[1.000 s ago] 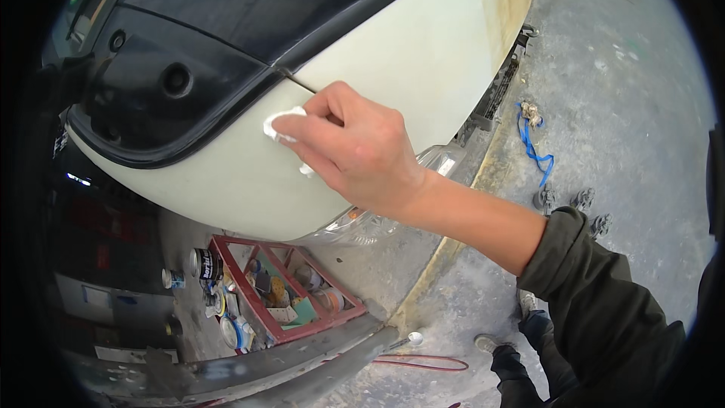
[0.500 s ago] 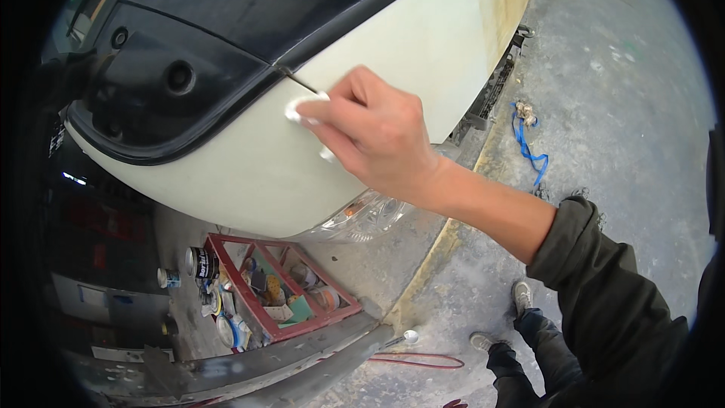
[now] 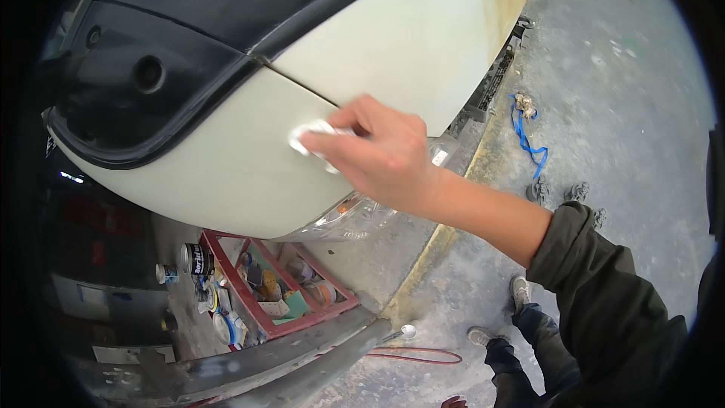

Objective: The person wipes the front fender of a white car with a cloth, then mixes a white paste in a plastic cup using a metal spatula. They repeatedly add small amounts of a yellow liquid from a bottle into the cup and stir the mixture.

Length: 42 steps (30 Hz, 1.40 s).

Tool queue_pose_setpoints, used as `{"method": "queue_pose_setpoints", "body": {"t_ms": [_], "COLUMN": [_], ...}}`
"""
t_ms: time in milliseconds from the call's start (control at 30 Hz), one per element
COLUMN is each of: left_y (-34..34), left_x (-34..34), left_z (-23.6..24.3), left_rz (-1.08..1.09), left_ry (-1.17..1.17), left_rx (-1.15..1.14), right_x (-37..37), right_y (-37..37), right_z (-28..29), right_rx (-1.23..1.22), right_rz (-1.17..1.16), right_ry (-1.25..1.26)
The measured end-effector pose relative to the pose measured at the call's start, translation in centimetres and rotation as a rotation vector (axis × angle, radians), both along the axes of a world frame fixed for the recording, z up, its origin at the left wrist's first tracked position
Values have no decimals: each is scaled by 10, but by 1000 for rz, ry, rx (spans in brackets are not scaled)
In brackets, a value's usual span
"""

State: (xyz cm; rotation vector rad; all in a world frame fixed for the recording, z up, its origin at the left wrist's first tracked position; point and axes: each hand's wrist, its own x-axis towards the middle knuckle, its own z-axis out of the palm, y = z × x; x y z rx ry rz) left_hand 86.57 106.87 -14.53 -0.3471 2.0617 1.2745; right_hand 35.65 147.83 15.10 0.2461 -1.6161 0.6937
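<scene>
My right hand (image 3: 385,155) reaches in from the right, its fingers closed on a crumpled white cloth or paper wipe (image 3: 311,137). The wipe is at the surface of a pale, matt car body panel (image 3: 219,159), just below the seam between two panels. Beyond it lies black trim (image 3: 151,121) with a round hole. A clear headlight (image 3: 351,215) sits below my wrist. Of my left hand (image 3: 455,403), only a small reddish part shows at the lower edge, with its fingers mostly cut off.
A red-framed rack (image 3: 257,317) below the car holds cans and assorted items. Paint cans (image 3: 198,259) stand beside it. A grey bar (image 3: 226,366) curves across the bottom left, near a red hose (image 3: 423,357). Blue strapping (image 3: 522,136) lies on the concrete floor (image 3: 619,128).
My right hand has moved down over the pale panel with the wipe, away from the black trim. The whole view has shifted slightly, and the car now appears further left.
</scene>
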Motion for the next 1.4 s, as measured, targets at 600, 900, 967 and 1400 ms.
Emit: {"method": "queue_pose_setpoints", "body": {"t_ms": [600,900,967,1400], "left_y": [-11,-15,-34,-52], "left_x": [16,8,25,47], "left_z": [-24,-18,-27,-58], "left_rz": [41,126,-185,357], "left_ry": [-94,-117,225,-191], "left_rx": [54,113,81,254], "right_x": [2,6,1,-16], "right_y": [26,12,-2,-17], "right_z": [-51,-71,-40,16], "right_rx": [317,355,284,166], "right_rz": [69,161,125,42], "right_ry": [40,-54,-3,147]}}
